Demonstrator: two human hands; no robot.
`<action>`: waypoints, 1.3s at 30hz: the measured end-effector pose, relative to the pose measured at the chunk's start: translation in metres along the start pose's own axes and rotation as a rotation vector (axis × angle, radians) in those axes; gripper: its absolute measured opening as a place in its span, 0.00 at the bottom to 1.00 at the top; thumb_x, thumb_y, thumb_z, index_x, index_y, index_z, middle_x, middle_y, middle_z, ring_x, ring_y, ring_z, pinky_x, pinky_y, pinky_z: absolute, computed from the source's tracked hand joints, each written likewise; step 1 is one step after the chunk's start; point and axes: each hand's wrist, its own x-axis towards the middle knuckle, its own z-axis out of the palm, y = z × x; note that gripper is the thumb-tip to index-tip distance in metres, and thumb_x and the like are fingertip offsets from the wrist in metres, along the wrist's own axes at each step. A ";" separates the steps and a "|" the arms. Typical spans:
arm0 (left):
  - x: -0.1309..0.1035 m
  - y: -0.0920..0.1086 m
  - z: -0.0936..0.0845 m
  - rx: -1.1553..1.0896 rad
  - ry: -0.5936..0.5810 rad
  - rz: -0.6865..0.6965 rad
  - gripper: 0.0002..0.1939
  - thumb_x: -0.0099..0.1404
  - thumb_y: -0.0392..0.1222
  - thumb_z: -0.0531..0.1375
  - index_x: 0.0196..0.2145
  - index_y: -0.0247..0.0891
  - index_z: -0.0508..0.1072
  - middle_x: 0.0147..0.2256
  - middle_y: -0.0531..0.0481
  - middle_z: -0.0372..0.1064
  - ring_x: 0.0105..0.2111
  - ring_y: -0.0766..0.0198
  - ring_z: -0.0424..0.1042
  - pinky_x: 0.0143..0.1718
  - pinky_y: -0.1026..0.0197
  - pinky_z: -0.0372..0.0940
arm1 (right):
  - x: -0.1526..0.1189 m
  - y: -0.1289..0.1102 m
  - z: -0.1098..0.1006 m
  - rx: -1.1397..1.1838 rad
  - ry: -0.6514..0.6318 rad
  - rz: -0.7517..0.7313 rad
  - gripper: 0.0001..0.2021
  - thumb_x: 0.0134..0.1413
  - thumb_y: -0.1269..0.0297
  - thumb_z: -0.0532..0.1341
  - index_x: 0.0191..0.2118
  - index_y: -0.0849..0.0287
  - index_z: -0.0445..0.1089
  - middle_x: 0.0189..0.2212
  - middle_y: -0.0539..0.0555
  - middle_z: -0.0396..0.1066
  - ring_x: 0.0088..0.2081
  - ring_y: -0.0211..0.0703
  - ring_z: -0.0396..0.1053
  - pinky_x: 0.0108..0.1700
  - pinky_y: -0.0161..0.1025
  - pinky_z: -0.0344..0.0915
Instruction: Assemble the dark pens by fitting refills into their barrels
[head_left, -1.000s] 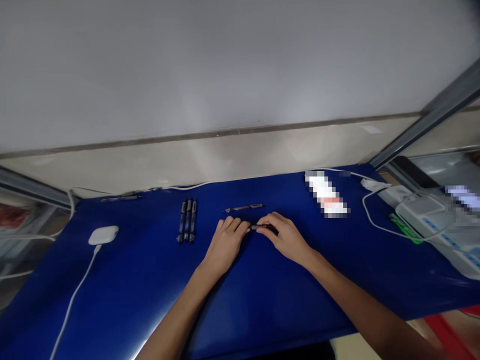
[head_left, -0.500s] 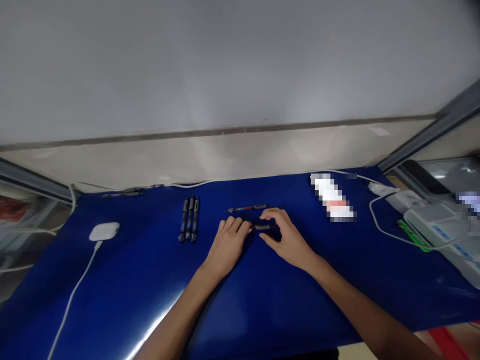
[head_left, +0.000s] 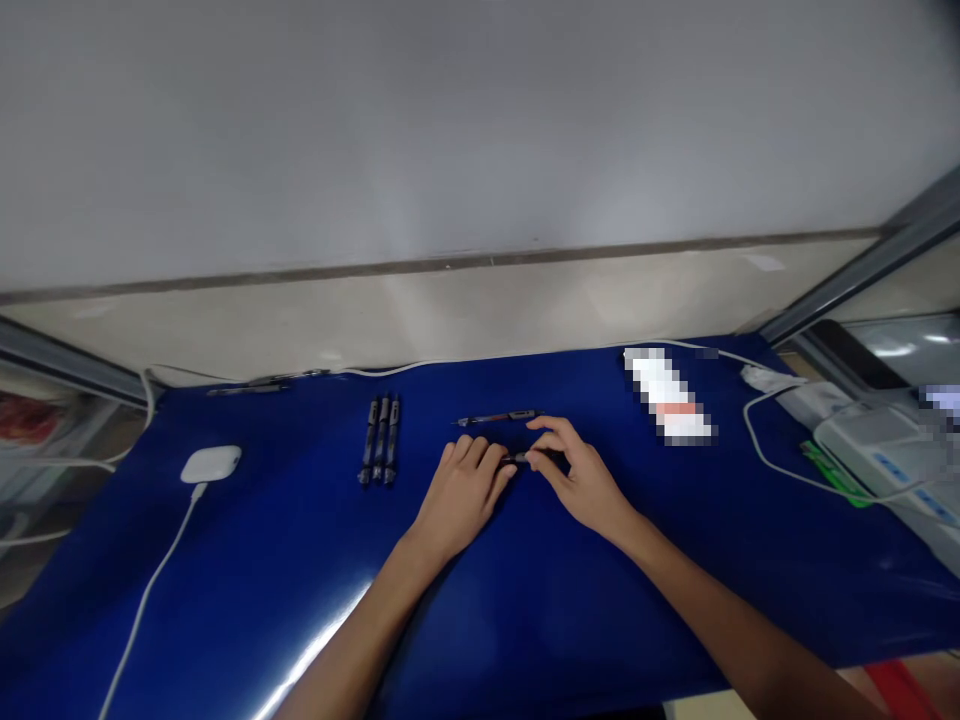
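Note:
Between my hands lies a dark pen (head_left: pixel 519 458), low over the blue tabletop and mostly covered by fingers. My left hand (head_left: pixel 463 487) is closed on its left end, knuckles up. The thumb and a finger of my right hand (head_left: pixel 581 477) pinch its right part, with the index finger raised and bent. Just behind the hands another pen (head_left: pixel 497 417) with a grey grip lies crosswise on the table. To the left, three similar pens (head_left: pixel 380 440) lie side by side, pointing away from me.
A white earbud case (head_left: pixel 211 463) with a white cable sits at the left. Loose pens (head_left: pixel 262 385) lie by the back wall. At the right are a blurred-out white object (head_left: pixel 670 396), a green item (head_left: pixel 836 474) and a white power strip (head_left: pixel 885 460).
My right hand's thumb and finger have closed onto the pen, where they were spread around it before. The left thumb now shows stretched along the pen.

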 end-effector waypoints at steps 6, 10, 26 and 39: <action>0.001 -0.009 -0.002 -0.032 0.045 -0.085 0.15 0.74 0.47 0.46 0.37 0.39 0.68 0.34 0.49 0.68 0.36 0.58 0.61 0.38 0.55 0.54 | 0.002 0.004 -0.004 -0.015 0.171 -0.011 0.07 0.58 0.61 0.62 0.42 0.53 0.69 0.38 0.52 0.73 0.40 0.43 0.71 0.43 0.40 0.66; 0.001 -0.016 -0.006 -0.090 0.065 -0.120 0.14 0.73 0.46 0.48 0.33 0.39 0.67 0.31 0.51 0.67 0.35 0.59 0.61 0.38 0.56 0.54 | 0.005 0.002 -0.012 0.087 0.230 0.062 0.08 0.58 0.58 0.62 0.41 0.54 0.72 0.35 0.51 0.73 0.35 0.41 0.71 0.38 0.38 0.66; 0.001 -0.021 -0.008 -0.160 0.145 -0.189 0.17 0.72 0.50 0.48 0.30 0.40 0.66 0.28 0.51 0.68 0.34 0.59 0.62 0.38 0.57 0.54 | 0.016 0.028 -0.025 -0.320 0.411 0.001 0.08 0.60 0.60 0.59 0.43 0.53 0.73 0.39 0.54 0.73 0.40 0.46 0.69 0.45 0.44 0.65; -0.001 -0.012 -0.008 -0.049 0.157 -0.096 0.16 0.70 0.52 0.52 0.30 0.39 0.69 0.29 0.50 0.68 0.35 0.58 0.61 0.37 0.56 0.53 | 0.002 -0.003 -0.008 -0.059 0.009 -0.019 0.17 0.66 0.56 0.52 0.30 0.56 0.72 0.27 0.51 0.71 0.30 0.38 0.69 0.33 0.36 0.65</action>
